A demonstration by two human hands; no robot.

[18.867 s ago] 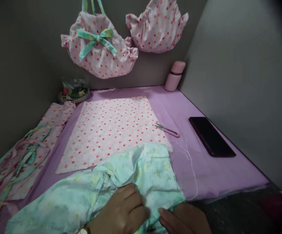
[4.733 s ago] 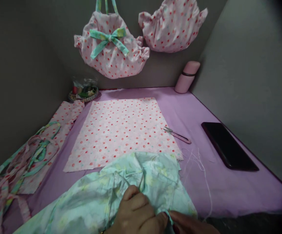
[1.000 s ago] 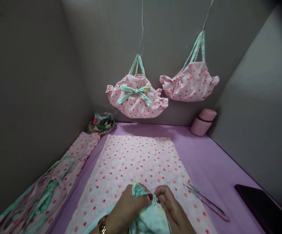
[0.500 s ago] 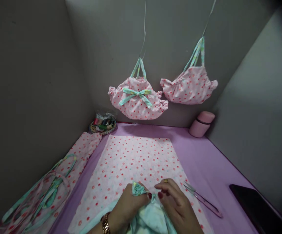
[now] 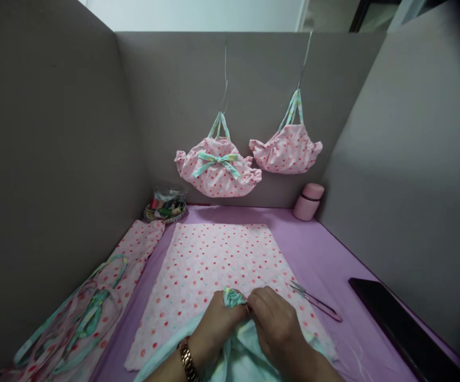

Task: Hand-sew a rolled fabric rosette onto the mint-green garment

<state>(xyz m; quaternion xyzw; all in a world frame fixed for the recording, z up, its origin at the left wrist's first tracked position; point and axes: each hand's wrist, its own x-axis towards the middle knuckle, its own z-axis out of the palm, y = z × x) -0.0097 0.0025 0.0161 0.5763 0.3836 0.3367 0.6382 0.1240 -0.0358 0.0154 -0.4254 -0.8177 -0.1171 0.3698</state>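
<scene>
Fabric in mint green with pale yellow print is the workpiece. It is draped across the front part of a pink rectangular cotton sheet with red dots, toward the front of the worktop, with its tightly folded end raised above the sheet. The left hand is closed around this end, thumb on the near side. The right hand meets it with bent fingers; the tips are hidden, so whether they pinch anything cannot be told.

Progress, judged from the visible condition: the end is drawn into compact folds, while the body of the fabric hangs loose. The operation appears to be partway through. No tie or fastening is visible on the folds; stitches are too small to confirm.

Pink-handled metal thread snips lie at the sheet's right edge, blades over it and handle on the purple cloth-covered worktop. A black flat phone lies along the worktop's right edge. A pink cylindrical bottle leans near the back right corner. A woven basket of thread spools occupies the back left corner. Along the left edge, a pink dotted fabric strip carries tangled pink and mint straps.

No brand, label or writing is legible on any item.
</scene>
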